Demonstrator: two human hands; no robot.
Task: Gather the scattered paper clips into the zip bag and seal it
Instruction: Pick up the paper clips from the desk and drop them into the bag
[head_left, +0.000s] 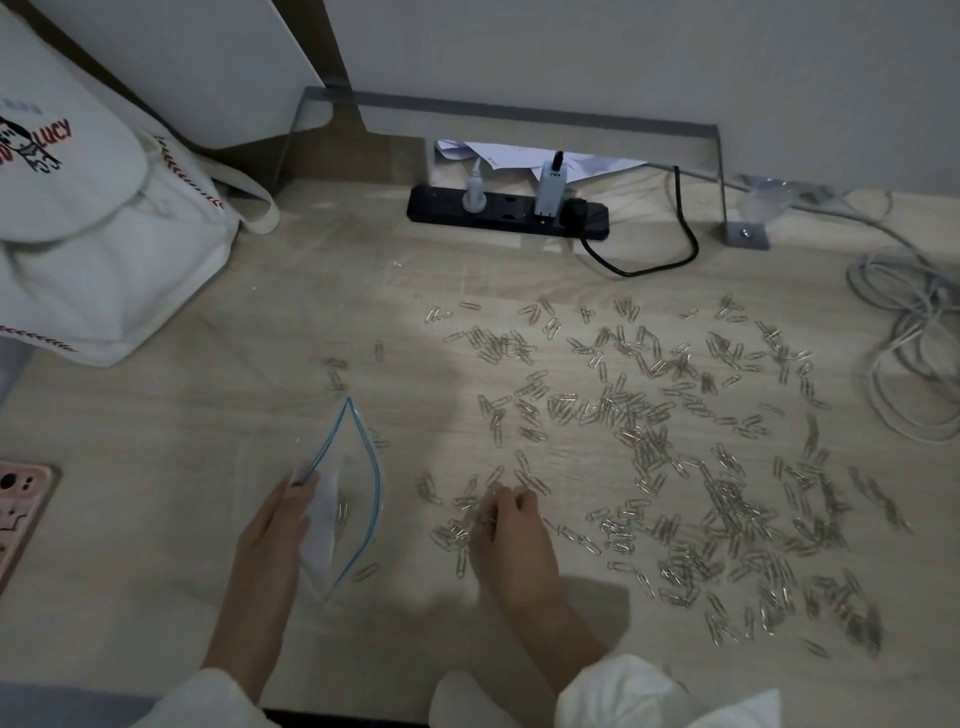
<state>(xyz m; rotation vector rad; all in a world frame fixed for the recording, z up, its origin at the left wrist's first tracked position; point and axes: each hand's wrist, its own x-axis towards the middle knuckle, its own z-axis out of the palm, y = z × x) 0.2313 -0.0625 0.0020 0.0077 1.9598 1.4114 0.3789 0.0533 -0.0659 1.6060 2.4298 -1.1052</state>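
Pale wood desk (156, 415), white wall (571, 52), scattered paper clips (649, 431), zip bag (358, 483), power strip (506, 210)

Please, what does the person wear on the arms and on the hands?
Both arms have loose white sleeves, the left sleeve and the right sleeve, which end well above the wrists. The left grip and the right grip are uncovered: no glove, ring or watch shows.

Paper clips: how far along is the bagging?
Barely started: only a few silver metal paper clips lie inside the clear blue-edged zip bag, which the left hand holds open. The right hand is pinching up more. Most remain across the pale wooden table; sealing is still to do.
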